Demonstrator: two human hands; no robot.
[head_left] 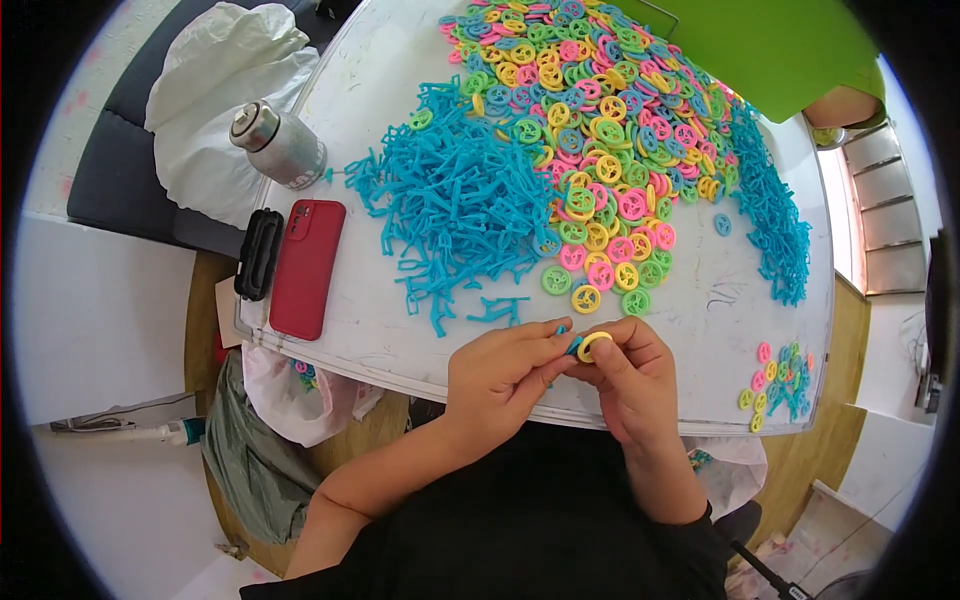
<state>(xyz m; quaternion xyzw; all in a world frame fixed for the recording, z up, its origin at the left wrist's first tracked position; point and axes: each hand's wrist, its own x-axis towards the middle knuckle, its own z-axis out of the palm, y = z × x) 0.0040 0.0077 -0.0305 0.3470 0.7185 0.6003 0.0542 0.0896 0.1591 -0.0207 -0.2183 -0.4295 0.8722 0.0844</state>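
Close to the table's near edge, my left hand (505,380) pinches a small blue plastic piece (574,345), mostly covered by the fingers. My right hand (636,380) grips a yellow toy wheel (594,346) between thumb and fingers. Wheel and blue piece meet between the two hands; whether they are joined I cannot tell. Just beyond the hands lies a heap of blue plastic pieces (460,190), with a few loose ones at its near side. Behind and to the right spreads a large pile of pink, yellow, green and blue toy wheels (610,130).
On the white table (370,340) at left are a red phone (307,270), an open black case (260,255) and a metal bottle (280,147). More blue pieces (770,210) line the right side. A small mixed group (785,385) sits at the near right corner. Plastic bags (295,400) hang below.
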